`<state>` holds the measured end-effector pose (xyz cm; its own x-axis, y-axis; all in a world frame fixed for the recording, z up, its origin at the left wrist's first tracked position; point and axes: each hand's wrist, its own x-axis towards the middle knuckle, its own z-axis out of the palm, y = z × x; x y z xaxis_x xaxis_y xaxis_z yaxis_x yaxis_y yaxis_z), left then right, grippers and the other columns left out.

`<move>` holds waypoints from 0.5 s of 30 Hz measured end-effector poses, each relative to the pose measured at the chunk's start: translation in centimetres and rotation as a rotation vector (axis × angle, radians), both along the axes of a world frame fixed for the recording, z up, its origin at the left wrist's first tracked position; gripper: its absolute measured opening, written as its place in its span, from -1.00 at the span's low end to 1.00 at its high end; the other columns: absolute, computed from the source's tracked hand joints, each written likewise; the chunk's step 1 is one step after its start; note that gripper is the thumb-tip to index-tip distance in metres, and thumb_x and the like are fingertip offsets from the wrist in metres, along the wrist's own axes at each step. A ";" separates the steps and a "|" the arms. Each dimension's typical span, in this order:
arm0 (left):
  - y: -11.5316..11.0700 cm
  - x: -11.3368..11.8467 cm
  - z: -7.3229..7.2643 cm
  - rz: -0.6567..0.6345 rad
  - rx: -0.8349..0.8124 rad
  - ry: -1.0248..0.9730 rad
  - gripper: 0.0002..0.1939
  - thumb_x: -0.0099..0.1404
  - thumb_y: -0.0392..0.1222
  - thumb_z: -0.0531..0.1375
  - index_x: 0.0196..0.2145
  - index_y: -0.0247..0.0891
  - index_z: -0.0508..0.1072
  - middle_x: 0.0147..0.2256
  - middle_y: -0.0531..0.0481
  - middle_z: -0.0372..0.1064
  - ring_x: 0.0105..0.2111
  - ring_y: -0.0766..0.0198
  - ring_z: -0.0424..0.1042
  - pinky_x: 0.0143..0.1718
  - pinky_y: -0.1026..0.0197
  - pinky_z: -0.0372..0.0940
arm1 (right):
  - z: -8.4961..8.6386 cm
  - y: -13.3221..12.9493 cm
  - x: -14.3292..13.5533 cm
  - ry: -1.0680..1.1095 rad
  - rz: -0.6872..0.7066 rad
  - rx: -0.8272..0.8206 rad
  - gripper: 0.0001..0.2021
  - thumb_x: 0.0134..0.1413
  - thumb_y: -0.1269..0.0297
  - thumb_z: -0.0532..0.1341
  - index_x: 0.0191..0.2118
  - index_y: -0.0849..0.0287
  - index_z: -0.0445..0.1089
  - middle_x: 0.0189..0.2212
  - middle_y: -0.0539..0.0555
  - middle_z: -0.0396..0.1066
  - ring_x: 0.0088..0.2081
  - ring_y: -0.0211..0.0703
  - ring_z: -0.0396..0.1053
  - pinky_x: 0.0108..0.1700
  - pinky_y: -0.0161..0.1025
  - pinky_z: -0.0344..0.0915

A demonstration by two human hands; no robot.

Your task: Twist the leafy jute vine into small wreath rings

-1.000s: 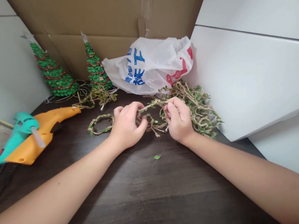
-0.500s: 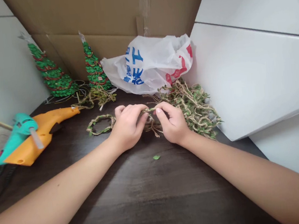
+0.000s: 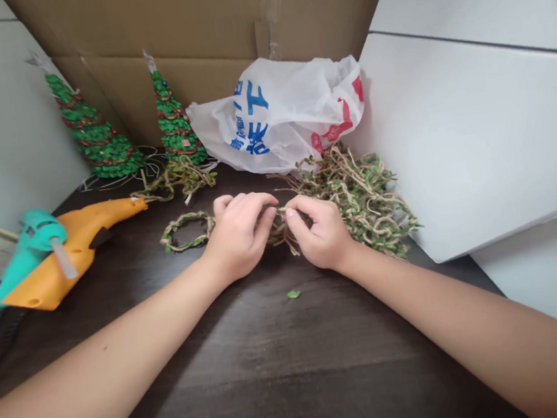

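My left hand (image 3: 243, 230) and my right hand (image 3: 318, 228) meet near the middle of the table, each pinching a leafy twine garland. Only a short bit of it shows between the fingertips. A loop of the leafy twine garland (image 3: 165, 240) lies out to the left of my left hand, its near side passing behind that hand. Loose twine ends hang below the fingers. Just right of my right hand is a tangled heap of leafy twine (image 3: 373, 205). One loose green leaf (image 3: 293, 294) rests on the table in front of the hands.
An orange and teal glue gun (image 3: 63, 260) lies at the left. Two small green Christmas trees (image 3: 100, 145) stand at the back, with a small leafy twine bunch (image 3: 181, 176) before them. A white plastic bag (image 3: 287, 110) leans on the cardboard (image 3: 161, 21). White panels (image 3: 477, 146) flank the right.
My right hand has shifted slightly left, so the fingertips of both hands are closer and less garland shows between them. The view has tilted a little.
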<state>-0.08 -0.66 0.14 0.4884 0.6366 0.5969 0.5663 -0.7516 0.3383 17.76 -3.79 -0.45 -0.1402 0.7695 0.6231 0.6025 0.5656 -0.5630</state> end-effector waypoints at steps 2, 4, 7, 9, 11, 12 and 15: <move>0.0 0.0 0.0 0.013 -0.014 0.014 -0.76 0.50 -0.16 -0.02 -0.10 -0.20 0.42 -0.19 -0.02 0.52 -0.18 0.19 0.45 -0.02 0.03 0.07 | 0.0 0.0 0.0 -0.016 0.000 -0.007 -0.79 0.27 0.30 0.09 -0.41 0.15 0.34 -0.54 -0.04 0.30 -0.48 -0.29 0.25 -0.35 -0.26 0.18; 0.0 0.0 0.1 0.020 -0.024 0.018 -0.75 0.50 -0.16 -0.03 -0.09 -0.20 0.42 -0.19 -0.03 0.52 -0.18 0.18 0.45 -0.02 0.02 0.07 | 0.0 0.1 0.0 -0.014 -0.001 -0.018 -0.80 0.26 0.30 0.09 -0.40 0.15 0.34 -0.54 -0.04 0.31 -0.48 -0.29 0.25 -0.35 -0.26 0.18; -0.1 0.1 0.1 0.008 -0.029 0.025 -0.77 0.48 -0.18 -0.01 -0.07 -0.20 0.41 -0.17 -0.04 0.52 -0.16 0.18 0.45 -0.02 0.03 0.08 | 0.0 0.1 0.0 -0.002 -0.002 -0.024 -0.80 0.25 0.31 0.09 -0.40 0.15 0.35 -0.55 -0.05 0.30 -0.49 -0.29 0.25 -0.36 -0.27 0.18; -0.2 0.1 0.1 -0.005 -0.031 0.034 -0.78 0.47 -0.20 0.00 -0.07 -0.20 0.41 -0.17 -0.03 0.51 -0.15 0.18 0.45 -0.02 0.03 0.07 | 0.0 0.1 0.0 0.003 0.000 -0.024 -0.80 0.25 0.31 0.09 -0.40 0.16 0.36 -0.56 -0.06 0.29 -0.50 -0.30 0.25 -0.37 -0.27 0.18; -0.2 0.1 0.1 -0.010 -0.037 0.034 -0.79 0.46 -0.20 0.01 -0.08 -0.21 0.41 -0.18 -0.03 0.51 -0.15 0.18 0.46 -0.03 0.03 0.07 | 0.0 0.1 0.0 0.004 0.000 -0.026 -0.80 0.26 0.30 0.09 -0.39 0.16 0.36 -0.56 -0.05 0.29 -0.50 -0.30 0.25 -0.37 -0.27 0.17; -0.2 0.1 0.1 -0.008 -0.040 0.029 -0.79 0.46 -0.20 0.01 -0.08 -0.21 0.41 -0.17 -0.03 0.51 -0.15 0.18 0.46 -0.02 0.03 0.07 | -0.1 0.1 0.0 0.003 0.000 -0.025 -0.80 0.26 0.30 0.10 -0.40 0.16 0.36 -0.56 -0.05 0.29 -0.49 -0.30 0.25 -0.37 -0.27 0.18; -0.2 0.1 0.0 0.003 -0.041 0.017 -0.79 0.47 -0.20 0.01 -0.06 -0.21 0.40 -0.15 -0.04 0.51 -0.14 0.17 0.46 -0.02 0.04 0.07 | -0.1 0.1 -0.1 0.011 0.004 -0.025 -0.79 0.26 0.30 0.10 -0.41 0.17 0.36 -0.55 -0.05 0.30 -0.49 -0.30 0.25 -0.36 -0.28 0.18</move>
<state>0.01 -0.84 0.19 0.4966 0.6617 0.5617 0.5744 -0.7357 0.3588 17.70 -3.65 -0.57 -0.1364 0.7846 0.6048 0.5941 0.5533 -0.5839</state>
